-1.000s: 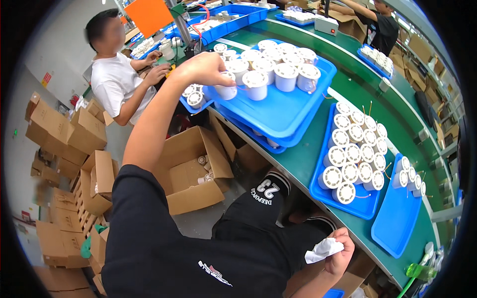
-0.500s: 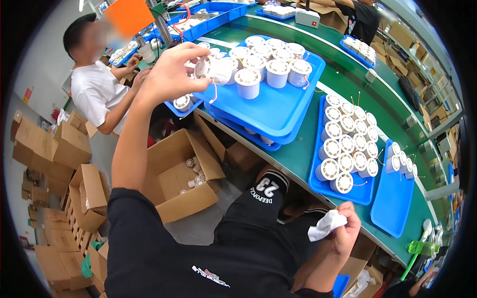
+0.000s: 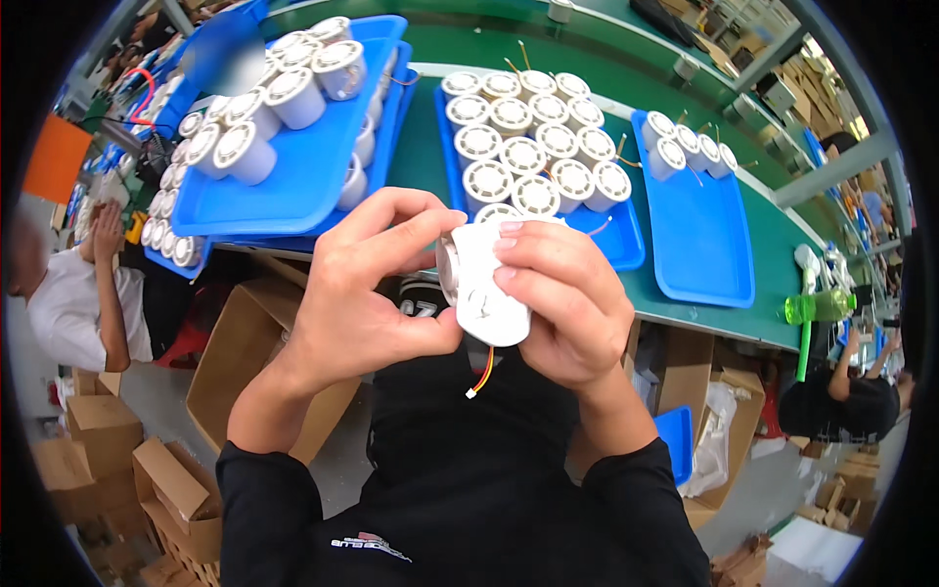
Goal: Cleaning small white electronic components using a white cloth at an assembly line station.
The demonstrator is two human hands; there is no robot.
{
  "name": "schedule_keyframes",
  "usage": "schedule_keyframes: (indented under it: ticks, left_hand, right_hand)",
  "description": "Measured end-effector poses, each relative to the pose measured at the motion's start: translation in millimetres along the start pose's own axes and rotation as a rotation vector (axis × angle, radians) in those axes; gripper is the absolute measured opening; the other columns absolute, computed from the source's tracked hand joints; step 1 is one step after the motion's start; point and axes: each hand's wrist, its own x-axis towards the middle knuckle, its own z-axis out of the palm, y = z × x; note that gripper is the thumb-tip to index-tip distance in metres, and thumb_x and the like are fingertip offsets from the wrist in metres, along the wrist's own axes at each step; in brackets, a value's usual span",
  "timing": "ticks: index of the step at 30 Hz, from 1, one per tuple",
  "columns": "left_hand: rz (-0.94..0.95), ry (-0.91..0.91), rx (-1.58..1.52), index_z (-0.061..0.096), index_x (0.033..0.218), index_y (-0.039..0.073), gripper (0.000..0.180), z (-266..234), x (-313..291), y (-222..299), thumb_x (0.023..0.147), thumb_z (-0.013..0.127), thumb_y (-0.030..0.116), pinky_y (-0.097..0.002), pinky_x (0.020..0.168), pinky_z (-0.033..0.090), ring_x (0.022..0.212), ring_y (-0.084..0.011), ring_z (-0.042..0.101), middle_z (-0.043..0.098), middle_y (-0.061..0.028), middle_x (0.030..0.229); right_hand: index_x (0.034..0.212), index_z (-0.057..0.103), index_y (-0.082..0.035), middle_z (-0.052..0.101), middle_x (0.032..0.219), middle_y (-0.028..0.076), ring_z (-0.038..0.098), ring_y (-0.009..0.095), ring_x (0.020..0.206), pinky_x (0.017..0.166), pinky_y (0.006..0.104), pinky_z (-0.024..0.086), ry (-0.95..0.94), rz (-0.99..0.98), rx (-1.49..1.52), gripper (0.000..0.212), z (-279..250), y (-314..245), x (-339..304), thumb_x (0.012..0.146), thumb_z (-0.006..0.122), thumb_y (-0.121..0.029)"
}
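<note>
White cylindrical unit (image 3: pixel 448 266): we had it between our two hands in front of our body, off the bench, tipped on its side with its round end toward our left
Left hand (image 3: pixel 357 298): we gripped the unit at that end, thumb below and fingers (image 3: pixel 419 238) above
Right hand (image 3: pixel 575 308): we pinched a white cloth (image 3: pixel 492 303) with bent fingers and pressed it against the unit, covering much of it
Wires (image 3: pixel 484 367): we saw red and yellow leads hanging below the cloth, ending in a small white connector (image 3: pixel 471 393)
Bench (image 3: pixel 748 325): we had its green top just beyond our hands
Left tray (image 3: pixel 259 207): we saw this blue tray stacked over others, its white units grouped toward the far end
Middle tray (image 3: pixel 623 252): we saw many upright units packed close in rows, slotted tops up, the nearest partly hidden by our hands
Right tray (image 3: pixel 699 245): we saw a few units clustered at its far end
Green bottle (image 3: pixel 820 307): we saw it lying near the bench's right end
</note>
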Motion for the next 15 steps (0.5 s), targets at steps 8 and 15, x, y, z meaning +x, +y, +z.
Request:
schedule_keyframes:
  ticks: [8, 15]
  left_hand:
    - [0.037, -0.261, -0.091, 0.063, 0.107, -0.003, 0.051, 45, 11, 0, 0.058, 0.076, 0.003, -0.0305, 0.074, 0.059, 0.086, -0.0205, 0.064, 0.058, -0.0119, 0.101]
    - [0.08, -0.239, -0.211, 0.063, 0.104, -0.002, 0.052, 67, 9, -11, 0.055, 0.08, 0.008, -0.0292, 0.069, 0.058, 0.082, -0.0194, 0.065, 0.058, -0.0125, 0.102]
  right_hand:
    - [0.093, 0.069, 0.001, 0.068, 0.103, 0.01, 0.066, 0.02, 0.089, 0.08, 0.0308, 0.053, -0.009, 0.853, 0.769, 0.02, -56, 13, -34, 0.076, 0.061, 0.008]
    - [0.119, 0.056, 0.001, 0.065, 0.108, 0.014, 0.067, 0.024, 0.096, 0.084, 0.0364, 0.055, 0.463, 1.203, 1.601, 0.033, -40, 8, -80, 0.093, 0.052, -0.019]
